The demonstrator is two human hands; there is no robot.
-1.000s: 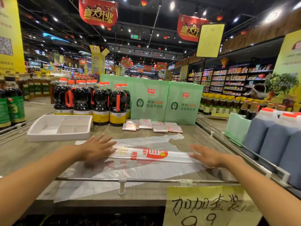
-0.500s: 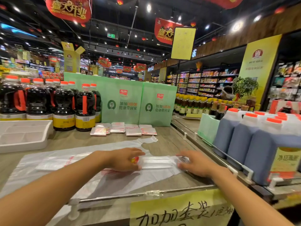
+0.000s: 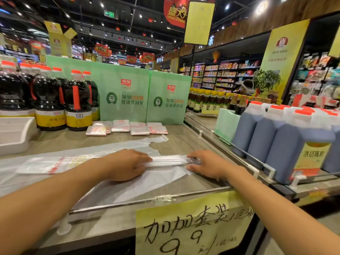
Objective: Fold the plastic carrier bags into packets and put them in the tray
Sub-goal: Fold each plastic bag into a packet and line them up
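Stocked shelves, red banners and spotlights under a dark ceiling.

- Tray: only its right end showed; the rest ran off the left edge.
- Carrier bag: left part cut off by the same edge; a stretch of its folded strip lay hidden under the left hand.
- Right hand: fingers covered the strip's end; pinching or merely pressing, could not be told.
- Price sign: lower part cut off by the bottom edge.
- Folded packets: red print too small to read.
- Far shelves: goods blurred, not identifiable.
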